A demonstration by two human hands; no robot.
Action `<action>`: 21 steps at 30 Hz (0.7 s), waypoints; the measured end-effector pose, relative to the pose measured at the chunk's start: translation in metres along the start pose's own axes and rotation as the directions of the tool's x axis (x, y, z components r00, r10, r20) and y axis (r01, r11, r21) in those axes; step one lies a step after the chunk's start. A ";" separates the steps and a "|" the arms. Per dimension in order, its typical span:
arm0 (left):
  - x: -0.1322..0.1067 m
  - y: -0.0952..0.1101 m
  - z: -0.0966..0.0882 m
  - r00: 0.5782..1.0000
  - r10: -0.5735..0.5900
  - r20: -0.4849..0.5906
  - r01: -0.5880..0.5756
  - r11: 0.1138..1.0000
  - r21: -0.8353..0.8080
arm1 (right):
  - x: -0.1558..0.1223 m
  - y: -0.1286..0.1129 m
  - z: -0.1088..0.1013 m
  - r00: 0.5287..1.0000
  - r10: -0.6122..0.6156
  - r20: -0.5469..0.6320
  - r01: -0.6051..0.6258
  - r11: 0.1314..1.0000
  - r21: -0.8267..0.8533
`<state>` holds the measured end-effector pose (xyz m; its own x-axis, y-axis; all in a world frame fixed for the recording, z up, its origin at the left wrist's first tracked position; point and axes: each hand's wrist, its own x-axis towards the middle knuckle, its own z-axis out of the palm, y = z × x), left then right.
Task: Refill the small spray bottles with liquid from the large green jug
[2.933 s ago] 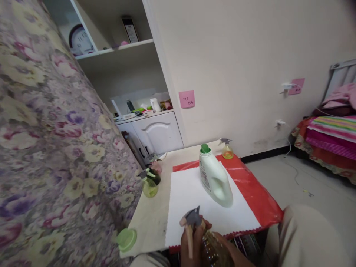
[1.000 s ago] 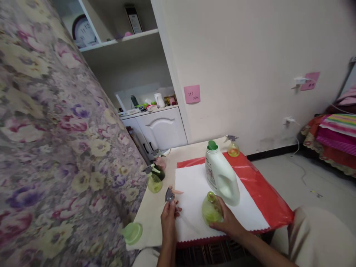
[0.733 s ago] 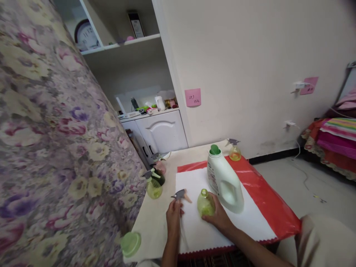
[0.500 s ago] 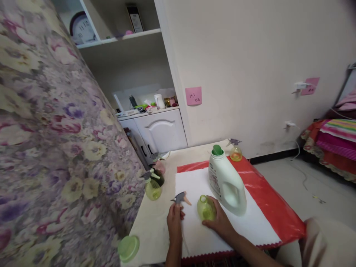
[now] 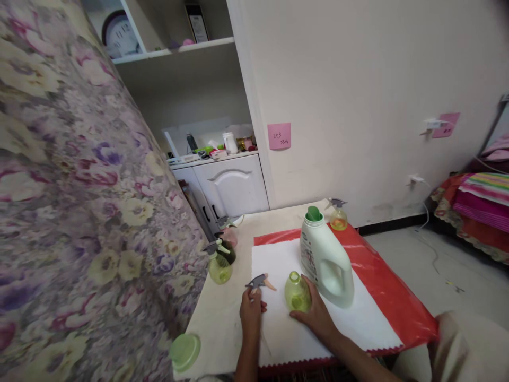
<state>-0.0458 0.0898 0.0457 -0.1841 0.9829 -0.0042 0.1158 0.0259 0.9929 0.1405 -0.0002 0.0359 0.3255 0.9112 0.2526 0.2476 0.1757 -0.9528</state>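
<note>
My left hand [image 5: 251, 313] is closed around a grey spray head [image 5: 258, 281] with an orange trigger, held upright on the white cloth [image 5: 358, 323]; its thin tube trails down by my wrist. My right hand [image 5: 316, 313] grips a small yellow-green bottle [image 5: 296, 293] with an uncovered neck, standing on the cloth. Just to the right of that bottle stands a white detergent jug [image 5: 328, 260] with a green cap.
A red plastic sheet [image 5: 389, 297] lies under the cloth on a beige table [image 5: 217, 329]. Spray bottles stand at the left edge [image 5: 218, 262] and the far corner [image 5: 338, 215]. A green lid [image 5: 185, 351] lies near the front left. A floral curtain [image 5: 79, 212] hangs on the left.
The spray head came off the bottle in my lap; both went onto the table. In the last second my hands barely moved, holding the spray head and bottle apart on the cloth.
</note>
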 end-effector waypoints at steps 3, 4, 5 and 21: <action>-0.001 0.001 0.002 0.999 0.008 -0.044 -0.007 1.000 0.023 | -0.001 0.003 -0.001 1.000 0.004 -0.008 -0.004 1.000 0.015; -0.002 0.002 0.002 0.998 0.012 -0.056 -0.010 0.999 0.031 | -0.003 0.004 -0.002 1.000 0.005 -0.005 -0.005 0.999 0.036; -0.002 0.003 0.003 0.998 0.016 -0.064 -0.014 0.999 0.039 | -0.005 0.005 -0.003 1.000 0.009 0.001 -0.009 0.998 0.060; -0.012 0.013 0.000 0.994 0.092 -0.056 -0.081 0.983 0.165 | -0.015 -0.061 -0.122 0.912 -0.094 -0.399 0.100 0.995 -0.005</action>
<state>-0.0418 0.0781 0.0587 -0.2268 0.9694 0.0935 0.2903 -0.0243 0.9566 0.2321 -0.0701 0.1103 0.6378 0.6657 0.3873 0.2840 0.2642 -0.9217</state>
